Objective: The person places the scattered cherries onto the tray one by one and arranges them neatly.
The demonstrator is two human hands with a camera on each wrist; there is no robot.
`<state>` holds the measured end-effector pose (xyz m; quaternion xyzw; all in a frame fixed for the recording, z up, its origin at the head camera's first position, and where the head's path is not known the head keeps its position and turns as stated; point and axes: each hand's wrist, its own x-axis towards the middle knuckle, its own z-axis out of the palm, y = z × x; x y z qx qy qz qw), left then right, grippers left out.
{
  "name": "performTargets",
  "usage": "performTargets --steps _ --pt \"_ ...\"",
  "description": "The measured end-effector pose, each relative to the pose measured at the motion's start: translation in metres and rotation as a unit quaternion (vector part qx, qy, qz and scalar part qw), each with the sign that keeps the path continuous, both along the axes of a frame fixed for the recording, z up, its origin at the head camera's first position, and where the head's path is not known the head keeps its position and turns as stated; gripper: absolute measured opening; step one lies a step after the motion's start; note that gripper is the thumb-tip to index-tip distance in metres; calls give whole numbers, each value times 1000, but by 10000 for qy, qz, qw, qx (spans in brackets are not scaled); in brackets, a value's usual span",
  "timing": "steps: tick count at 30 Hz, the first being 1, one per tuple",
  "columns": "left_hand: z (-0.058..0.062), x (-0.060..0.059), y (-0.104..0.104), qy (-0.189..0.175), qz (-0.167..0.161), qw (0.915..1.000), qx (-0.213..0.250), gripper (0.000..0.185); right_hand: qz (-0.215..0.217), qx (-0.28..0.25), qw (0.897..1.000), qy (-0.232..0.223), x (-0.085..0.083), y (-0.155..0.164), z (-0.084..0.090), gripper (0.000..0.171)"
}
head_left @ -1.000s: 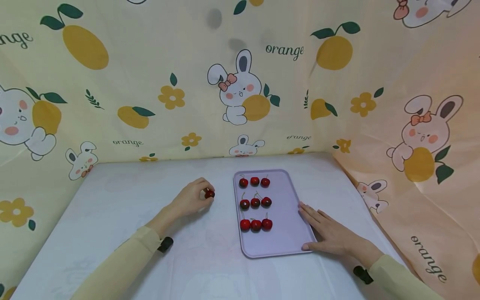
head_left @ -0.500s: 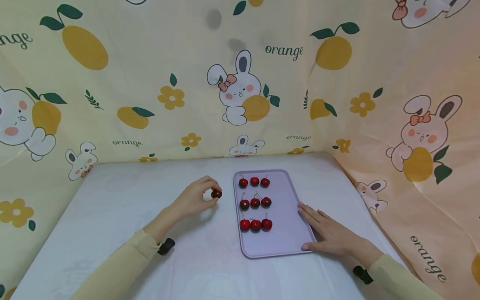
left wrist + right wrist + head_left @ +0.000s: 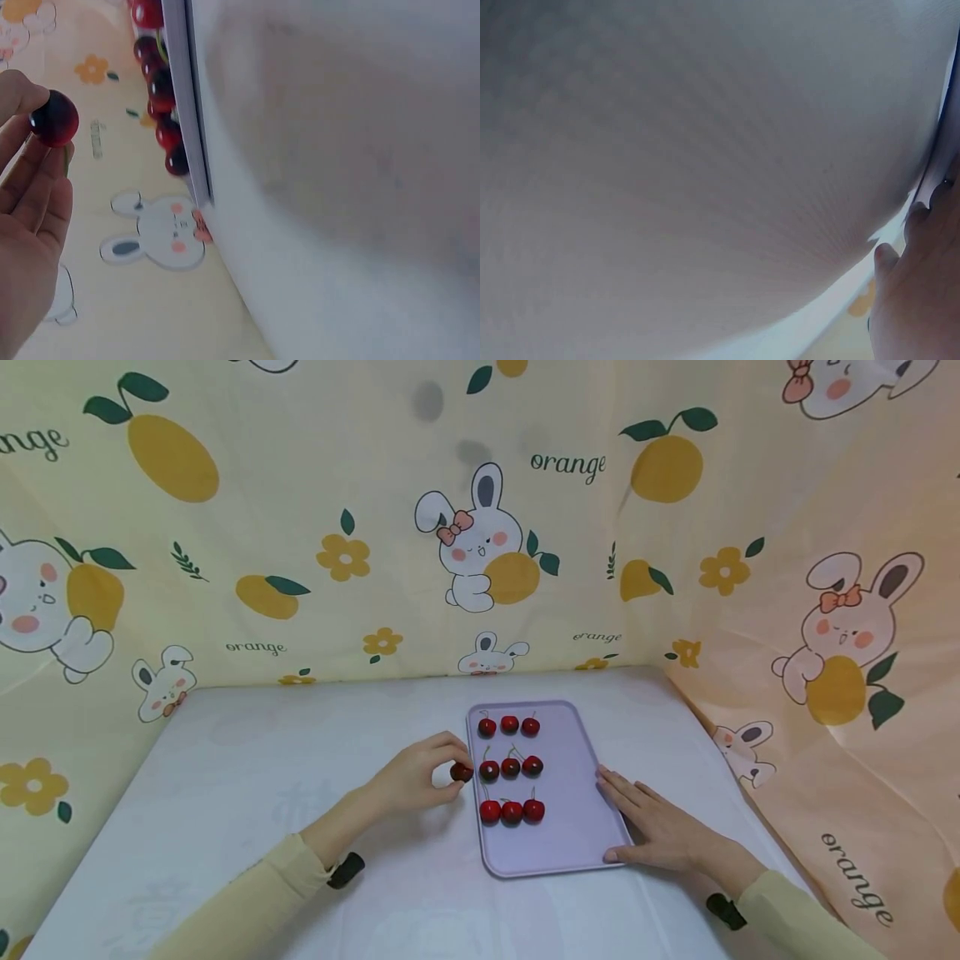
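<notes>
My left hand [image 3: 422, 774] pinches a dark red cherry [image 3: 461, 772] between thumb and fingers, at the left rim of a pale purple tray [image 3: 577, 810]. In the left wrist view the pinched cherry [image 3: 55, 118] shows a thin green stem below it. On the tray's left half lie three rows of three cherries: a back row [image 3: 509, 724], a middle row [image 3: 511, 767] and a front row [image 3: 512, 812], most with stems. My right hand [image 3: 660, 827] rests with straight fingers along the tray's right rim, its thumb at the front right corner.
The tray lies on a white-covered table [image 3: 247, 827]. A cloth backdrop [image 3: 292, 535] printed with rabbits and oranges hangs behind the table and along its right side. A small black camera [image 3: 346, 870] sits on the left wrist, another [image 3: 726, 911] on the right.
My left hand has carried the cherry rightward across the table to the tray's left edge, lately a little nearer to me. The right hand and tray have stayed in place.
</notes>
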<state>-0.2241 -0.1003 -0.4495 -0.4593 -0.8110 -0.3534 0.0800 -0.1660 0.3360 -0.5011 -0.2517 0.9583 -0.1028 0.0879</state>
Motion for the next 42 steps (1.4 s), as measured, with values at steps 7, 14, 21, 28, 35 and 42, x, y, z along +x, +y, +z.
performTargets --steps 7,14,21,28,35,42 --pt "-3 16 19 -212 -295 9990 -262 24 21 0 10000 32 0 0 0 112" --pt "-7 27 37 -161 -645 9969 -413 23 26 -5 10000 71 1 0 0 112" --pt "-10 38 51 -72 -833 9939 -722 22 40 -18 10000 76 1 0 0 112" --pt "-14 46 62 64 -1086 9888 -1018 21 61 -37 9999 103 1 -1 1 112" --pt "-20 49 69 419 -1358 9787 -1484 18 34 -15 10000 58 1 -1 1 112" --pt "-21 52 71 192 -1404 9716 -1893 15 36 -66 10000 43 0 0 0 111"
